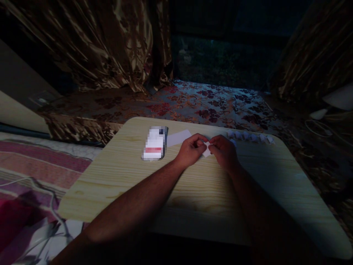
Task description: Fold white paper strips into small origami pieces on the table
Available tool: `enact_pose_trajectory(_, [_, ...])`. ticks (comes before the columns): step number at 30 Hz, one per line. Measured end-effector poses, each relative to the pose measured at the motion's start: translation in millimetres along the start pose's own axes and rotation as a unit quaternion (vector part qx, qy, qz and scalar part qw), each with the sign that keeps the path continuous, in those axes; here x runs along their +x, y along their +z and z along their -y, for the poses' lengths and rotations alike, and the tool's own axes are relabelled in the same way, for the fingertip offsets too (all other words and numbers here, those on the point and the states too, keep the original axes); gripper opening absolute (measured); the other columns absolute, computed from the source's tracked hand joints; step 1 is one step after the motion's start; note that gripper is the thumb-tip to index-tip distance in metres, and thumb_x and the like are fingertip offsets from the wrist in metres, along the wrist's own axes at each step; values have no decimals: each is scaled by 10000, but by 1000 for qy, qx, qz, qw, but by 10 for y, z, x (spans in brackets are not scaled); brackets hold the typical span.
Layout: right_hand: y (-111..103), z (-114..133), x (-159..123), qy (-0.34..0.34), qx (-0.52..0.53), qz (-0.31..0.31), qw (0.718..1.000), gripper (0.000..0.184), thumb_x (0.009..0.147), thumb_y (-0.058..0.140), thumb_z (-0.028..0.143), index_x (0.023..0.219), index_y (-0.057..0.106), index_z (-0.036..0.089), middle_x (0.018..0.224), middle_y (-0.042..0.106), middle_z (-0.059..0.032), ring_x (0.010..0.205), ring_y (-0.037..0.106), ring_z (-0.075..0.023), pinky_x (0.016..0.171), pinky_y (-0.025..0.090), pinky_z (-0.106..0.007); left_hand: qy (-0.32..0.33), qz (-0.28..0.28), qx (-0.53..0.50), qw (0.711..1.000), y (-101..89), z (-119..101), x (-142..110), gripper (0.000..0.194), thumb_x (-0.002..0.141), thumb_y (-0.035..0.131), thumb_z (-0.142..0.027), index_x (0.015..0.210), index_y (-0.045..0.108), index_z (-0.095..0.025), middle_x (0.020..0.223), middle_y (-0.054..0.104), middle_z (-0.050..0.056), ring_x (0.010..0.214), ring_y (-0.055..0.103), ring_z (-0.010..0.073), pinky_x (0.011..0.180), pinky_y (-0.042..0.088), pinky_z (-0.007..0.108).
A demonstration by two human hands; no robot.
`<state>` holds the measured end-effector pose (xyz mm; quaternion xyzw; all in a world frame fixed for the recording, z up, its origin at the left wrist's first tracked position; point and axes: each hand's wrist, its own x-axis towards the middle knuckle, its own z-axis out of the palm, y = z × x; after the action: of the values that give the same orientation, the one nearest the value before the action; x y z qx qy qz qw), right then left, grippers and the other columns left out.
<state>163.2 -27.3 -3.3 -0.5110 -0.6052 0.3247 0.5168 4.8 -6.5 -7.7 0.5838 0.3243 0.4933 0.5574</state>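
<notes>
Both of my hands meet over the far middle of a light wooden table (193, 191). My left hand (190, 151) and my right hand (224, 151) each pinch a small piece of white paper (206, 150) between their fingertips, just above the tabletop. Behind my left hand a flat white strip of paper (178, 138) lies on the table. A row of several small folded white paper pieces (250, 137) runs along the far right edge, beyond my right hand.
A blurred white and red phone-like object (154, 148) lies left of my hands. A floral cloth (204, 105) covers the surface beyond the table, with brown curtains (110, 40) behind. Striped bedding (35, 165) lies to the left, and white cables (320, 127) to the right.
</notes>
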Motion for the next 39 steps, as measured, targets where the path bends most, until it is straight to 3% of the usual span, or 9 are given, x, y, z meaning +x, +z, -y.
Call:
enact_pose_trajectory(5, [0, 52, 12, 15, 47, -3, 999, 135, 691, 652, 198, 819, 614, 214, 614, 632, 46, 550, 570, -134, 546, 424, -267, 2, 1, -1, 1000, 8, -17, 7, 242, 697, 681, -169, 938, 668, -172, 635, 577, -45, 521, 464, 78, 518, 340, 219])
enact_pose_trajectory(10, [-8, 110, 13, 29, 88, 8, 996, 178, 675, 655, 192, 851, 629, 206, 633, 644, 43, 571, 598, -138, 576, 458, -273, 2, -34, -1, 999, -1, 0, 27, 230, 688, 686, -155, 917, 671, -170, 638, 586, -40, 530, 491, 83, 527, 362, 221])
enact_pose_trajectory(17, [-6, 37, 10, 8, 22, 1, 1000, 124, 711, 668, 229, 824, 618, 230, 632, 637, 31, 559, 582, -149, 539, 436, -277, 9, -5, -1, 1000, 9, 9, -1, 237, 711, 698, -177, 945, 661, -175, 631, 579, -45, 525, 468, 77, 521, 352, 218])
enact_pose_trajectory(24, [-8, 44, 5, 5, 1, 16, 1000, 106, 722, 650, 226, 811, 593, 234, 634, 638, 34, 547, 567, -143, 518, 407, -262, 2, -14, 5, 1000, 22, -5, -9, 194, 698, 712, -188, 882, 654, -176, 627, 583, -41, 540, 484, 81, 526, 356, 212])
enact_pose_trajectory(39, [-3, 27, 12, 8, 30, 26, 999, 99, 730, 645, 263, 786, 568, 232, 611, 608, 42, 529, 562, -135, 514, 418, -255, -15, -13, -24, 1000, 35, -58, 10, 170, 672, 755, -212, 801, 653, -171, 595, 593, -42, 527, 496, 79, 534, 377, 214])
